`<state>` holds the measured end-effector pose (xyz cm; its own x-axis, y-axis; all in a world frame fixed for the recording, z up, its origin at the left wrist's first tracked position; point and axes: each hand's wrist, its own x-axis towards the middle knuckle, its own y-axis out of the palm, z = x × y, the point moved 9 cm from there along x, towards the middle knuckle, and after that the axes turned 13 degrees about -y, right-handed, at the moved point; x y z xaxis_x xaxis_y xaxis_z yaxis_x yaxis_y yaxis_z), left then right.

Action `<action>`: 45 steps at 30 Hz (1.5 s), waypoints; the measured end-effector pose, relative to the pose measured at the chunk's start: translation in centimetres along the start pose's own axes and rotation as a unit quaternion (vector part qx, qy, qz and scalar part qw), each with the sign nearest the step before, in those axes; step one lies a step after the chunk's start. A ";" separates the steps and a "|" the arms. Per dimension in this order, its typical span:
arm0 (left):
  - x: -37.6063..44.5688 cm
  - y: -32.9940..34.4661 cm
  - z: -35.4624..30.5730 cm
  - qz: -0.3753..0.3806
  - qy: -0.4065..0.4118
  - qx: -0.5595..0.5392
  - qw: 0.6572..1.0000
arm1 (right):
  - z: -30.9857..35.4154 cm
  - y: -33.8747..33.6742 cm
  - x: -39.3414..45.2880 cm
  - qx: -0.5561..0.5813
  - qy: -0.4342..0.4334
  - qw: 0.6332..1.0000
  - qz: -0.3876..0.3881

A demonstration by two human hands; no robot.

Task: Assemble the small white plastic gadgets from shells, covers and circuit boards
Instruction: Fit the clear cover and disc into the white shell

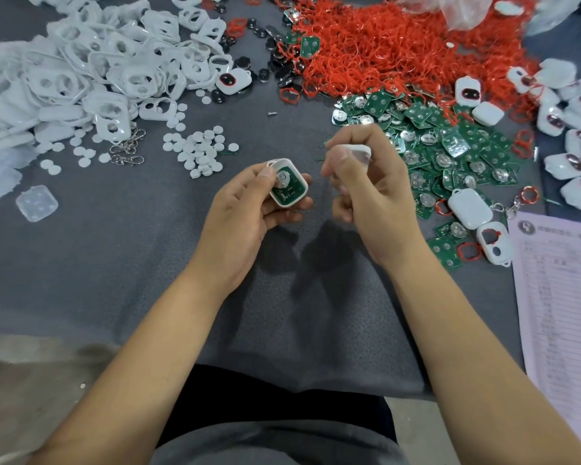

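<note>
at frame centre the left hand (249,203) grips a white shell (287,182) with a green circuit board (284,191) seated inside. just right, the right hand (366,182) pinches a white cover (356,152). recommendation: align edges squarely, then press evenly around the rim.

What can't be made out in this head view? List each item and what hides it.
- White part in the right hand: mostly covered by curled fingers, so cover or shell cannot be told.
- Circuit board in the shell held by the left hand: thumb hides its left edge; components too small.
- Printed sheet: cut off by the right edge, text too blurred to read.
- Clear plastic bag: cut off by the top edge.
</note>
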<state>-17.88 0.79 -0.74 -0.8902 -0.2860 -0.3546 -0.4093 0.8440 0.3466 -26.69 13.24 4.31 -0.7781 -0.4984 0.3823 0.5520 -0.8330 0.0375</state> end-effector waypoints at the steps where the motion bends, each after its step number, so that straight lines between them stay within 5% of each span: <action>1: 0.0 0.0 0.0 -0.001 0.000 0.000 1.000 | 0.2 0.0 0.0 -0.007 -0.009 1.000 0.000; 11: 0.0 0.0 0.0 0.000 0.000 -0.001 1.000 | -1.3 0.3 -0.3 0.083 0.075 0.994 -0.005; 33: 0.2 -0.1 0.1 0.006 0.006 -0.013 1.000 | -3.3 -0.8 -0.4 0.118 0.117 0.981 -0.098; 39: 0.4 0.0 0.3 0.000 -0.026 -0.066 0.997 | -2.2 -1.6 -0.1 -0.061 0.045 0.995 -0.064; 45: 0.4 0.1 0.5 0.010 -0.032 -0.075 0.997 | 0.1 -1.4 -0.6 -0.265 -0.063 0.960 -0.062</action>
<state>-18.18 1.03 -1.28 -0.8863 -0.2357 -0.3988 -0.4205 0.7703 0.4793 -26.96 14.70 4.11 -0.7674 -0.3820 0.5149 0.2009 -0.9060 -0.3726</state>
